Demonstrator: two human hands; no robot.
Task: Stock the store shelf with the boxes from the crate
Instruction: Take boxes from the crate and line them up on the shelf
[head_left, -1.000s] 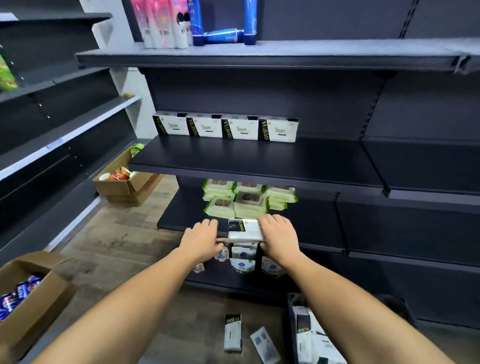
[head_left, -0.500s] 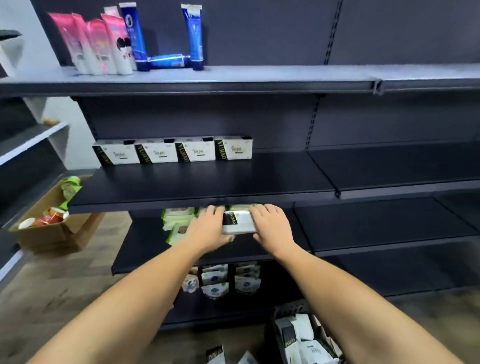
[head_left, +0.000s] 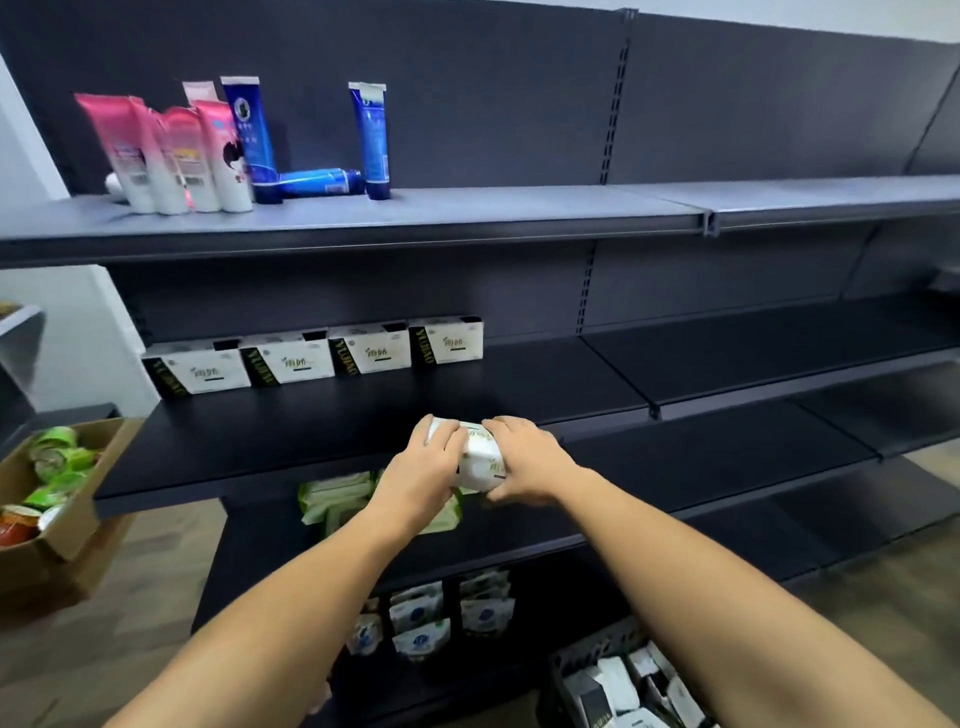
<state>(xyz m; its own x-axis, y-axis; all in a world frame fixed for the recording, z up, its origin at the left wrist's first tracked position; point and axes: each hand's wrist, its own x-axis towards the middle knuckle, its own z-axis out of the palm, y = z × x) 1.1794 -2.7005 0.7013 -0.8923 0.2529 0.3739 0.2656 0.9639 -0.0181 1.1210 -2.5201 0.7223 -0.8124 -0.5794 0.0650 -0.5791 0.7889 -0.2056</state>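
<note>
A white box (head_left: 480, 457) with a black end sits between both hands, level with the front edge of the dark middle shelf (head_left: 311, 431). My left hand (head_left: 423, 467) grips its left side and my right hand (head_left: 524, 462) grips its right side. Several matching white and black boxes (head_left: 317, 356) stand in a row at the back left of that shelf. The black crate (head_left: 623, 680) holding more boxes is on the floor at the lower right, partly cut off by the frame.
Pink and blue tubes (head_left: 228, 145) stand on the grey top shelf. Green packs (head_left: 337, 499) lie on the shelf below the hands, white pouches (head_left: 431, 618) lower down. A cardboard box (head_left: 47, 499) of goods sits at the left. The shelves to the right are bare.
Both hands have lifted the box from the lower shelf level up to the middle shelf's front edge, and the box has turned. The view has tilted upward and shifted right.
</note>
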